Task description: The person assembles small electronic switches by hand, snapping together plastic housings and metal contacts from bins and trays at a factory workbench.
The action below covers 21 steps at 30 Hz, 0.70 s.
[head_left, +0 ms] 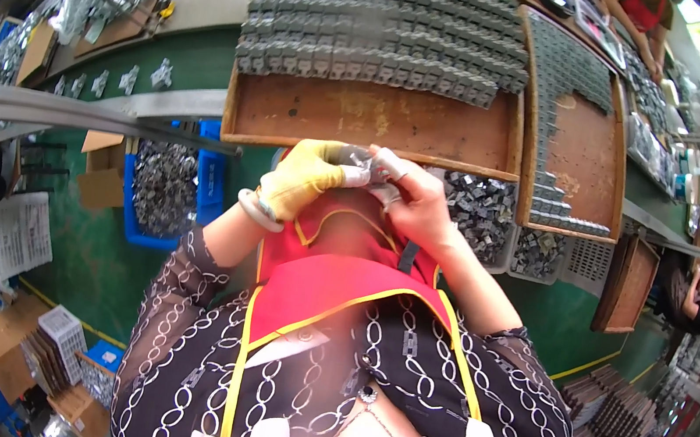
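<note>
My left hand (295, 183), in a yellow glove, and my right hand (420, 208), with white coverings on its fingertips, meet in front of my red apron. Their fingers are closed together on a small silvery metal part (361, 163), mostly hidden by the fingertips. Just beyond the hands lies a wooden tray (363, 119). Its far side carries tight rows of dark grey metal parts (383, 33), while the near strip shows bare wood.
A second wooden tray (588, 144), partly filled with grey parts, sits to the right. Below the bench edge are a blue bin (210, 191) of small metal parts at left and a grey bin (499, 260) of parts at right. Other people work at both sides.
</note>
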Motion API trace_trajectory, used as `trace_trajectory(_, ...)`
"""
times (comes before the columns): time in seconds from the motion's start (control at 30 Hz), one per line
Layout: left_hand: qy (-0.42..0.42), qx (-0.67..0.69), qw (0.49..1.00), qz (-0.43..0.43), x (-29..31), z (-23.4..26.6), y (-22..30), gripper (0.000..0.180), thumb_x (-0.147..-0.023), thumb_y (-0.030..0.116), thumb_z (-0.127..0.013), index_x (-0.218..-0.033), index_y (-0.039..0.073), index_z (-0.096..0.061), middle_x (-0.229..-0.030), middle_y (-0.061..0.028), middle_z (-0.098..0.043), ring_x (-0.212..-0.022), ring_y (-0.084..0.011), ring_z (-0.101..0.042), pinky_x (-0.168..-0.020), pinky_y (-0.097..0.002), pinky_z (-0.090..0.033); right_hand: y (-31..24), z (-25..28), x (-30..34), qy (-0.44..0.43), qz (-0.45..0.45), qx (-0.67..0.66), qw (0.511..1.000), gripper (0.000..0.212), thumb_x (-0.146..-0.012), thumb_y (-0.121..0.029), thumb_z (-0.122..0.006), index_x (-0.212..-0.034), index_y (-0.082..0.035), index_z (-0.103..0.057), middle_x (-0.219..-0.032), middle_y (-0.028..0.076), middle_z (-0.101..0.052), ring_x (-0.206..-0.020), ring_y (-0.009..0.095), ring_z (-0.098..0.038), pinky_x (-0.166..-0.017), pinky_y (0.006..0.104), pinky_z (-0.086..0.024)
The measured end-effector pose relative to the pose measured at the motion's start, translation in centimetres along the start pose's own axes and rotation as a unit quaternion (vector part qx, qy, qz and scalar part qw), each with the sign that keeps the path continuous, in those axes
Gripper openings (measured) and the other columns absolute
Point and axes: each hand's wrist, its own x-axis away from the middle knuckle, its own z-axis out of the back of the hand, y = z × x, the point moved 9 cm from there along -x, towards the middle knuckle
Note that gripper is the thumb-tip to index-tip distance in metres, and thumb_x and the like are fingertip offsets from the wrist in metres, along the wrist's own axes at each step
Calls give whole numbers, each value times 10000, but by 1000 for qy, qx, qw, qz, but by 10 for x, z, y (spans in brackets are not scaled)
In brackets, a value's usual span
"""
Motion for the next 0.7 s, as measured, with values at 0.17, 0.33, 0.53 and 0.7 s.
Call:
trace_trajectory(0.17,58,-50,996,-51,-13,6,20,384,-938,202,-715,-1251,-16,-670,-1149,-95,-718,-1038,-143,-649,-951,-287,-492,42,30,9,105,-94,-226,964,547,-851,89,-678,-1366,-29,-534,-1219,79,-646,-1102,155,-637,-953,301,-523)
trace_trajectory(0.33,268,-142,932,-197,16,74,94,364,-988,167,-658,-1298,-24,-638,-1177,-76,-694,-1076,-135,-622,-984,-274,-480,132,177,10,306,-171,-99,931,335,-879,38,-637,-1212,1,-627,-1059,94,-720,-943,151,-692,-854,287,-569)
trace_trajectory(0.53,385,-89,891,-224,36,153,109,320,-1015,131,-625,-1310,8,-641,-1044,12,-687,-853,-32,-584,-748,-177,-476,176,164,-19,199,-194,77,957,602,-818,-164,-841,-1339,14,-599,-1090,111,-739,-936,156,-702,-868,293,-569)
trace_trajectory(0.7,480,-273,802,-229,35,223,113,316,-996,190,-655,-1257,17,-686,-1088,-51,-745,-971,-93,-641,-888,-250,-507,156,165,-28,224,-40,282,932,709,-765,-201,-864,-1367,25,-567,-1086,188,-707,-897,264,-688,-830,339,-559)
